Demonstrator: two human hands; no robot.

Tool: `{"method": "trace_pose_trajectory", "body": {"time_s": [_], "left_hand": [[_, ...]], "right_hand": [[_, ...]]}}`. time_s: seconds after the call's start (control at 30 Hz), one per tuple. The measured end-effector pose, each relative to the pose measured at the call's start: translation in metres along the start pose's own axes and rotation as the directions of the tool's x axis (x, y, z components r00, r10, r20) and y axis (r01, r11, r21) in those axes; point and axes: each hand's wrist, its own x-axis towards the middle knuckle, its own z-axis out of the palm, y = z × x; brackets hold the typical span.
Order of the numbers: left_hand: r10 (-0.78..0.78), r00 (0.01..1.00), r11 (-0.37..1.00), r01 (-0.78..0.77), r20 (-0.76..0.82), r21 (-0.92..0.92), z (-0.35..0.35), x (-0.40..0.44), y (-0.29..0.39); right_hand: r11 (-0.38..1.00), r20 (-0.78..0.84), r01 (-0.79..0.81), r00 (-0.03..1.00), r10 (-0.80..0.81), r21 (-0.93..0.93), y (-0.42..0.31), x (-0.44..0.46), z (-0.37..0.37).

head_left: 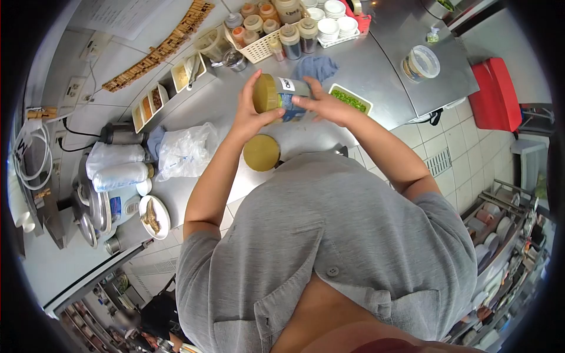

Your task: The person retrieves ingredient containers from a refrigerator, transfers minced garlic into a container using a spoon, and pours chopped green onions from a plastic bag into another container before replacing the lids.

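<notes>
Listed left to right. Oval plate (166,224) with brown food sits by the near edge of the counter (368,67), toward its left end. Small trays (139,118) stand in a row along the back edge on the same side. Clear plastic bag (187,150) lies crumpled between back and near edges. Round yellow disc (262,152) lies at the near edge; loose lid or top of a container, cannot tell.

Left hand (248,113): grip clamped on the yellow-lidded end of the jar (286,92), thumb on the near side, fingers on the far side. Jar is tipped over sideways, raised above the counter, lid end to the left. Basket (259,52) of bottles stands beyond it, at the back edge. Right hand (325,106): grip clamped on the jar's other end, thumb across the label.

Blue cloth (319,67) lies bunched beyond the right hand. Tray of chopped greens (349,99) is just right of that hand, at the near edge. White tub (425,62) stands toward the counter's right end.
</notes>
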Motion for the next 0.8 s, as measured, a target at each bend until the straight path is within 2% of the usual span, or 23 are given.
{"method": "trace_pose_trajectory", "body": {"time_s": [0.03,0.07,0.1,0.13,0.17,0.2,0.23,0.27,0.3,0.33,0.37,0.4,0.43,0.47,0.5,0.53,0.57,0.6,0.63,0.67,0.7,0.77,0.8], "left_hand": [[0.0,1.0,1.0,0.0,0.006,-0.005,0.003,0.0,0.004],[0.019,0.997,0.882,0.019,-0.074,0.471,0.006,-0.002,0.01],[0.076,0.987,0.552,0.076,-0.141,0.83,0.008,-0.002,0.013],[0.077,0.986,0.557,0.079,-0.147,0.826,0.012,-0.001,0.005],[0.017,0.984,0.531,0.14,-0.176,0.836,0.016,-0.001,-0.006],[-0.044,0.978,0.498,0.199,-0.204,0.844,0.018,0.0,-0.017],[-0.047,0.977,0.497,0.202,-0.206,0.844,0.019,0.001,-0.017],[-0.14,0.972,0.466,0.233,-0.189,0.853,0.02,0.002,-0.016],[-0.228,0.958,0.433,0.261,-0.175,0.863,0.02,0.004,-0.016],[-0.225,0.957,0.432,0.265,-0.181,0.862,0.011,0.013,-0.028],[-0.228,0.96,0.684,0.276,-0.161,0.675,-0.004,0.021,-0.049],[-0.224,0.964,0.867,0.265,-0.145,0.423,-0.018,0.026,-0.063],[-0.228,0.961,0.864,0.274,-0.156,0.423,-0.029,0.032,-0.065],[-0.423,0.904,0.901,0.413,-0.056,-0.135,-0.039,0.035,-0.065],[-0.517,0.846,0.614,0.474,0.132,-0.631,-0.045,0.035,-0.065],[-0.474,0.847,0.443,0.465,0.24,-0.766,-0.048,0.029,-0.054],[-0.475,0.85,0.447,0.456,0.228,-0.769,-0.045,0.029,-0.064],[-0.555,0.827,0.677,0.512,0.09,-0.53,-0.038,0.031,-0.082],[-0.583,0.81,0.8,0.558,-0.067,-0.221,-0.031,0.032,-0.079],[-0.498,0.866,0.846,0.476,-0.038,-0.243,-0.03,0.032,-0.075],[-0.493,0.869,0.85,0.47,-0.045,-0.241,-0.033,0.035,-0.069],[-0.377,0.924,0.854,0.37,0.054,-0.365,-0.033,0.029,-0.046],[-0.383,0.922,0.851,0.374,0.05,-0.368,-0.033,0.026,-0.058]], "right_hand": [[0.941,-0.077,0.141,0.982,-0.173,-0.307,0.001,-0.006,-0.005],[0.775,-0.151,0.184,0.929,-0.339,-0.604,0.002,-0.012,-0.011],[0.772,-0.15,0.181,0.93,-0.336,-0.609,0.004,-0.022,-0.021],[0.581,-0.206,-0.003,0.937,-0.284,-0.814,0.007,-0.03,-0.033],[0.327,-0.272,-0.184,0.93,-0.247,-0.927,0.01,-0.038,-0.044],[0.325,-0.268,-0.181,0.932,-0.243,-0.928,0.014,-0.046,-0.05],[0.302,-0.356,-0.304,0.925,-0.135,-0.903,0.02,-0.052,-0.055],[0.265,-0.442,-0.42,0.897,-0.025,-0.868,0.027,-0.06,-0.061],[0.263,-0.439,-0.418,0.898,-0.023,-0.869,0.04,-0.065,-0.068],[0.349,-0.467,-0.42,0.882,-0.058,-0.837,0.054,-0.065,-0.076],[0.433,-0.493,-0.414,0.866,-0.084,-0.801,0.066,-0.067,-0.082],[0.502,-0.498,-0.392,0.863,-0.09,-0.771,0.071,-0.068,-0.085],[0.502,-0.487,-0.383,0.869,-0.09,-0.776,0.075,-0.068,-0.087],[0.522,-0.489,-0.36,0.863,-0.129,-0.773,0.078,-0.069,-0.087],[0.542,-0.491,-0.335,0.855,-0.17,-0.771,0.082,-0.069,-0.088],[0.58,-0.477,-0.291,0.857,-0.196,-0.761,0.083,-0.069,-0.086],[0.579,-0.467,-0.28,0.861,-0.201,-0.766,0.084,-0.067,-0.086],[0.597,-0.466,-0.27,0.862,-0.199,-0.756,0.085,-0.064,-0.085],[0.615,-0.466,-0.262,0.863,-0.196,-0.744,0.084,-0.062,-0.083],[0.615,-0.459,-0.256,0.866,-0.196,-0.746,0.084,-0.062,-0.08],[0.618,-0.452,-0.238,0.866,-0.215,-0.749,0.083,-0.06,-0.08],[0.623,-0.443,-0.222,0.868,-0.224,-0.75,0.077,-0.058,-0.077],[0.617,-0.428,-0.219,0.879,-0.212,-0.756,0.073,-0.058,-0.077]]}}
